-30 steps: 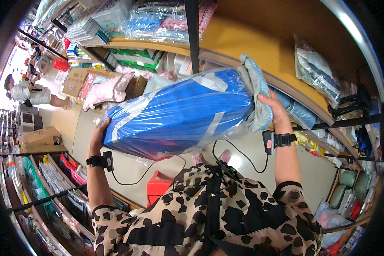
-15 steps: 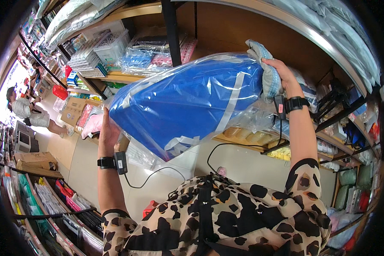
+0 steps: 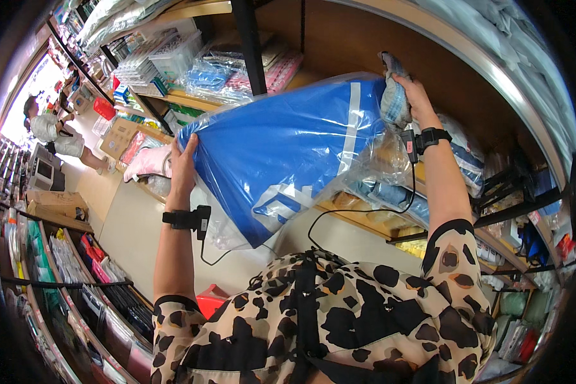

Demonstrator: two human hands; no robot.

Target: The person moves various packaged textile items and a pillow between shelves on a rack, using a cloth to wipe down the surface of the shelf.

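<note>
A brown wooden shelf unit point(image 3: 339, 38) with a smooth, flat back spans the top. Held up in front, the blue package point(image 3: 281, 141), a tapering bundle with white stripes under glossy, creased clear plastic, hides part of it. A straight black post point(image 3: 248, 48) rises behind the package's upper edge. At left lie a cardboard box point(image 3: 61, 206) and a plump pink cushion point(image 3: 150, 161). The left hand's point(image 3: 182, 168) fingers clamp the package's left end; the right hand's point(image 3: 417, 99) fingers clamp a bunched grey-blue cloth point(image 3: 395, 102) at its right end.
</note>
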